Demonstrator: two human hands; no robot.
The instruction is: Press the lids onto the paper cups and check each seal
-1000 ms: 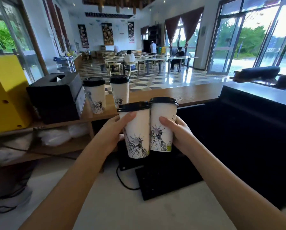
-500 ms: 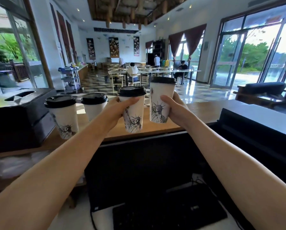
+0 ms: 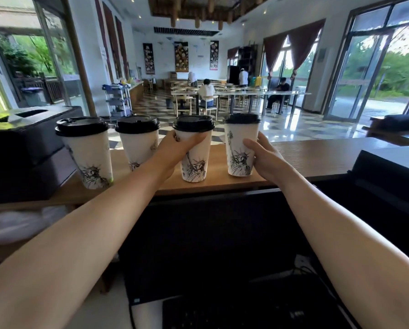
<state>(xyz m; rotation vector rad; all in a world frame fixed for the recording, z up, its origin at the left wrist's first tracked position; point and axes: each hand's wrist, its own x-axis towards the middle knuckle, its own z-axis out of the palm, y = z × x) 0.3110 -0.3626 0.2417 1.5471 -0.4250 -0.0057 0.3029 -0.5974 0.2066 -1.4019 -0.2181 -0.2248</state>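
Note:
Several white paper cups with a statue print and black lids stand in a row on the wooden counter (image 3: 305,157). My left hand (image 3: 175,148) grips the third cup (image 3: 195,162) just under its lid. My right hand (image 3: 262,155) grips the fourth cup (image 3: 240,148) from its right side. Both held cups sit with their bases on or just above the counter. Two more lidded cups, one at the far left (image 3: 89,153) and one beside it (image 3: 139,143), stand free to the left of my hands.
A black box-shaped machine (image 3: 27,148) sits at the counter's left end, close to the leftmost cup. A dark monitor back (image 3: 388,172) rises at the right. A keyboard (image 3: 258,309) lies below. Beyond the counter are dining tables with seated people.
Both hands have carried their cups from chest height forward and down to the counter, in line with the two cups standing there. The view has tilted upward.

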